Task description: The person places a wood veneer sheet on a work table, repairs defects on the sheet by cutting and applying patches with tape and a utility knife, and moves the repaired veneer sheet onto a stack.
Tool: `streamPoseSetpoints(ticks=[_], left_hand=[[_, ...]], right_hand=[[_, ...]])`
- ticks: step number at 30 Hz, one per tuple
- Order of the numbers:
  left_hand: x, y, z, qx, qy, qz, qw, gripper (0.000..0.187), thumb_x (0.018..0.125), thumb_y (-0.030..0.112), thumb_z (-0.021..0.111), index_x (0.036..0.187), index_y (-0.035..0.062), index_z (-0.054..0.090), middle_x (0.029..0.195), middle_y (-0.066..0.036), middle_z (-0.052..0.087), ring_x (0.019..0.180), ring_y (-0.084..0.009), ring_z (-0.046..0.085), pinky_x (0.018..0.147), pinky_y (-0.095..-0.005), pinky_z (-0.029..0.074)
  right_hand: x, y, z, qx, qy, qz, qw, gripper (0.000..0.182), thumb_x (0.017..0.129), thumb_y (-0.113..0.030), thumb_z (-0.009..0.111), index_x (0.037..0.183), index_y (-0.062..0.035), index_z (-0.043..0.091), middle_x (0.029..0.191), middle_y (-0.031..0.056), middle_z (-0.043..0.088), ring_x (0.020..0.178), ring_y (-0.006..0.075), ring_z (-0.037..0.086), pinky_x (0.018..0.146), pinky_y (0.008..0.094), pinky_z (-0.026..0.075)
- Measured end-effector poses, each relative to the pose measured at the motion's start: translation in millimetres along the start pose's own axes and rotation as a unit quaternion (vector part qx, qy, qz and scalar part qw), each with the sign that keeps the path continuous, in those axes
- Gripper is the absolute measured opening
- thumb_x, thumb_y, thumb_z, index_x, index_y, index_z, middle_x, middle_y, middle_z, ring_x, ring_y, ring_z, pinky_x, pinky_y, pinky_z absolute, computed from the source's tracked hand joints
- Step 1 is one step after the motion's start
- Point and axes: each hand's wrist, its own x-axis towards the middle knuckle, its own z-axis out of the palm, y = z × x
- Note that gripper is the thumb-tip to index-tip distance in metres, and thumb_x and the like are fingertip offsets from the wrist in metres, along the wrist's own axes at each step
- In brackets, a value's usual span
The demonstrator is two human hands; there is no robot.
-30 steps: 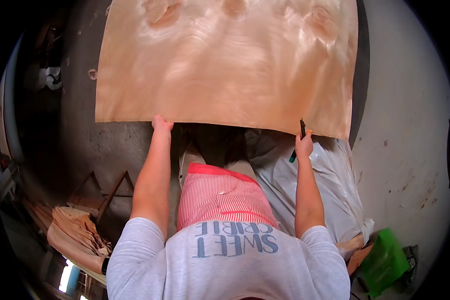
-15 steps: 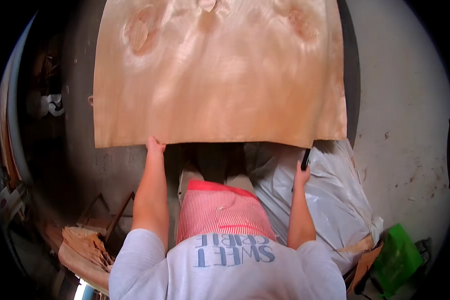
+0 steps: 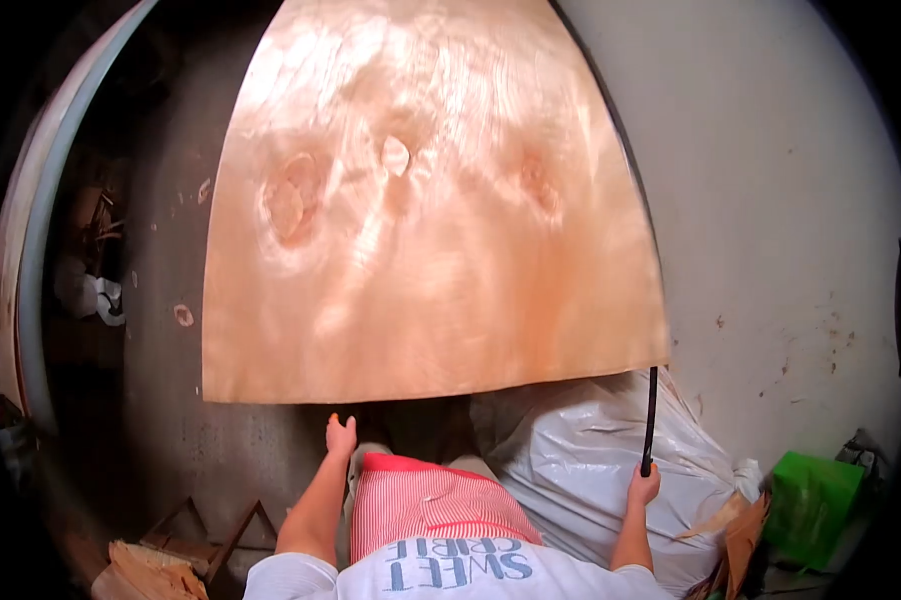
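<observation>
A broad, thin sheet of wood veneer with knot marks and a small hole-like pale patch fills the upper middle of the head view. Just below its near edge, my left hand is off the sheet, fingers loosely apart and holding nothing. At the lower right, my right hand is closed around the end of a thin black rod. The rod reaches up to the sheet's near right corner; how far it runs beyond there is hidden.
White plastic sheeting covers something bulky between my legs and my right arm. A green bag stands at the lower right. Torn wood pieces lie at the lower left. Upright boards rise along the left side.
My left hand has let go of the veneer's near edge. The sheet now lies squarer over the layer that showed at its right. More of the black rod shows; the head view has tilted up.
</observation>
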Motion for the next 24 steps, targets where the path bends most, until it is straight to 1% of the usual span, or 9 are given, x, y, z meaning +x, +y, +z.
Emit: streamPoseSetpoints(ticks=[4, 8, 11, 12, 14, 16, 20, 21, 24], left_hand=[[-8.1, 15.9, -46.3, 0.012, -0.052, 0.023, 0.998, 0.056, 0.076, 0.032, 0.057, 0.119, -0.0001, 0.041, 0.117, -0.022, 0.046, 0.109, -0.0324, 0.044, 0.092, -0.0379, 0.036], [14.4, -4.9, -97.3, -0.003, -0.021, 0.057, 0.998, 0.055, 0.076, 0.031, 0.057, 0.118, -0.0005, 0.042, 0.116, -0.021, 0.047, 0.108, -0.0321, 0.045, 0.091, -0.038, 0.037], [30.0, -34.4, -145.7, 0.01, 0.014, 0.071, 0.997, 0.053, 0.075, 0.028, 0.059, 0.115, -0.0027, 0.045, 0.111, -0.023, 0.05, 0.105, -0.034, 0.048, 0.089, -0.0389, 0.038], [32.4, -45.6, -162.1, 0.012, 0.022, 0.064, 0.998, 0.052, 0.075, 0.028, 0.059, 0.114, -0.0029, 0.045, 0.111, -0.024, 0.05, 0.105, -0.034, 0.047, 0.09, -0.0389, 0.038], [36.7, -70.0, -193.2, 0.004, 0.047, 0.048, 0.998, 0.052, 0.075, 0.027, 0.059, 0.114, -0.0033, 0.045, 0.111, -0.024, 0.05, 0.106, -0.0343, 0.047, 0.09, -0.0389, 0.037], [35.7, -97.5, -218.0, -0.006, 0.071, 0.021, 0.997, 0.051, 0.075, 0.027, 0.058, 0.114, -0.0034, 0.045, 0.111, -0.024, 0.05, 0.106, -0.0344, 0.046, 0.09, -0.0388, 0.037], [38.1, -175.9, -225.0, -0.048, 0.121, 0.006, 0.991, 0.051, 0.075, 0.029, 0.057, 0.113, -0.0028, 0.046, 0.111, -0.023, 0.05, 0.105, -0.0339, 0.047, 0.089, -0.0388, 0.038], [28.9, -188.9, -226.1, -0.055, 0.126, -0.003, 0.991, 0.05, 0.075, 0.03, 0.057, 0.112, -0.0026, 0.047, 0.111, -0.023, 0.051, 0.105, -0.0339, 0.048, 0.089, -0.0389, 0.038], [-7.0, -231.9, -222.2, -0.08, 0.125, -0.033, 0.988, 0.05, 0.074, 0.031, 0.058, 0.111, -0.0019, 0.049, 0.109, -0.023, 0.052, 0.103, -0.034, 0.049, 0.088, -0.0391, 0.038]], right_hand=[[-37.5, -23.8, 5.4, 0.049, 0.0, -0.009, 0.999, 0.025, 0.068, -0.028, 0.064, 0.082, -0.0078, 0.058, 0.075, 0.0144, 0.056, 0.073, 0.0332, 0.055, 0.065, 0.042, 0.043], [-105.3, -69.7, 27.4, 0.186, -0.066, -0.015, 0.98, 0.026, 0.068, -0.026, 0.066, 0.078, -0.0045, 0.057, 0.069, 0.0154, 0.058, 0.063, 0.0314, 0.055, 0.06, 0.039, 0.042], [-140.3, -96.4, 69.8, 0.322, -0.194, -0.007, 0.927, 0.029, 0.07, -0.027, 0.068, 0.071, -0.0008, 0.055, 0.058, 0.0052, 0.053, 0.052, 0.0164, 0.051, 0.048, 0.0328, 0.041], [-152.3, -131.9, 41.6, 0.399, -0.339, 0.082, 0.848, 0.024, 0.072, -0.023, 0.067, 0.069, -0.0042, 0.052, 0.054, 0.0021, 0.05, 0.043, 0.0111, 0.046, 0.039, 0.0263, 0.036], [-181.7, -184.4, 8.7, 0.431, -0.359, 0.06, 0.826, 0.02, 0.074, -0.019, 0.065, 0.069, -0.0062, 0.05, 0.051, 0.0004, 0.046, 0.037, 0.0074, 0.041, 0.034, 0.0221, 0.032], [-200.5, -200.2, 33.8, 0.407, -0.283, -0.035, 0.868, 0.018, 0.075, -0.018, 0.064, 0.072, -0.0062, 0.049, 0.05, 0.0004, 0.047, 0.037, 0.0088, 0.042, 0.033, 0.0233, 0.032], [-244.4, -221.1, 29.6, 0.347, -0.364, -0.117, 0.857, 0.018, 0.078, -0.016, 0.058, 0.082, -0.002, 0.047, 0.05, 0.0037, 0.048, 0.037, 0.0132, 0.045, 0.034, 0.0274, 0.04], [-254.1, -214.4, 50.1, 0.294, -0.366, -0.141, 0.871, 0.026, 0.077, -0.022, 0.055, 0.087, 0.0016, 0.05, 0.055, 0.0113, 0.056, 0.04, 0.02, 0.055, 0.042, 0.0323, 0.046], [-294.2, -205.9, 47.3, 0.264, -0.378, -0.159, 0.873, 0.028, 0.076, -0.022, 0.054, 0.091, 0.0013, 0.05, 0.057, 0.013, 0.057, 0.043, 0.0213, 0.057, 0.046, 0.0344, 0.047]])
